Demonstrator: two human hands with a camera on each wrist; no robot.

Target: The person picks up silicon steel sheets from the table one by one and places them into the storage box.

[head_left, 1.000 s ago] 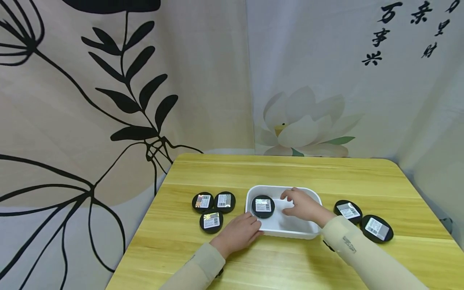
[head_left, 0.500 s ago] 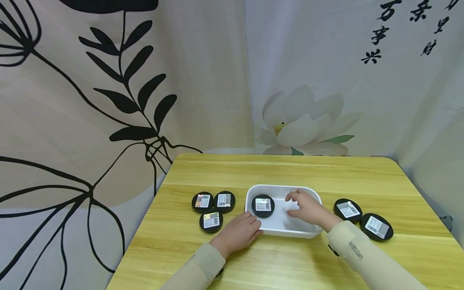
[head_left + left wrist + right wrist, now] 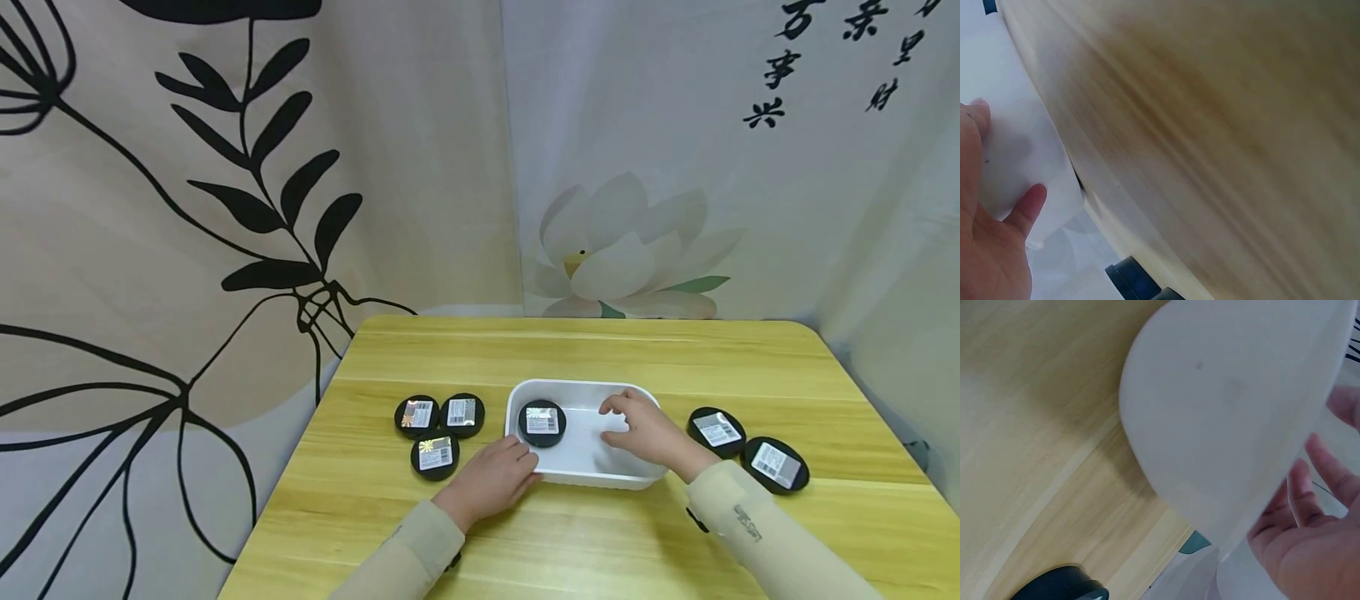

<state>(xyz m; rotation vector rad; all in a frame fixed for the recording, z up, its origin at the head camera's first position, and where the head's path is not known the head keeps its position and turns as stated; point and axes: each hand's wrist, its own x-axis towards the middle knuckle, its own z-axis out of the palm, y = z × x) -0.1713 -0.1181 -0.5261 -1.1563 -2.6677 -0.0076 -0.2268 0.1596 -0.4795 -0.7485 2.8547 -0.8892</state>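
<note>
A white plastic tray [image 3: 592, 482] sits on the table. My left hand [image 3: 487, 479] holds its front left corner, thumb against the front wall in the left wrist view. Inside the tray, at its left end, lies a flat round black container [image 3: 542, 423] with a white barcode label. My right hand [image 3: 647, 429] hovers over the tray's right half, thumb and fingers apart, with nothing between them. In the right wrist view the right hand's fingers [image 3: 1302, 497] reach over the tray's rim and are partly hidden by its wall.
Left of the tray several similar black containers [image 3: 435, 455] lie grouped on the wooden table [image 3: 585, 542]. Two more black containers [image 3: 776, 465] lie to the right, beside the right forearm. A printed curtain [image 3: 420, 167] hangs behind the table.
My right hand has shifted slightly to the right within the tray, away from the black container there. The left hand stays at the tray's corner. The head view has tilted a little.
</note>
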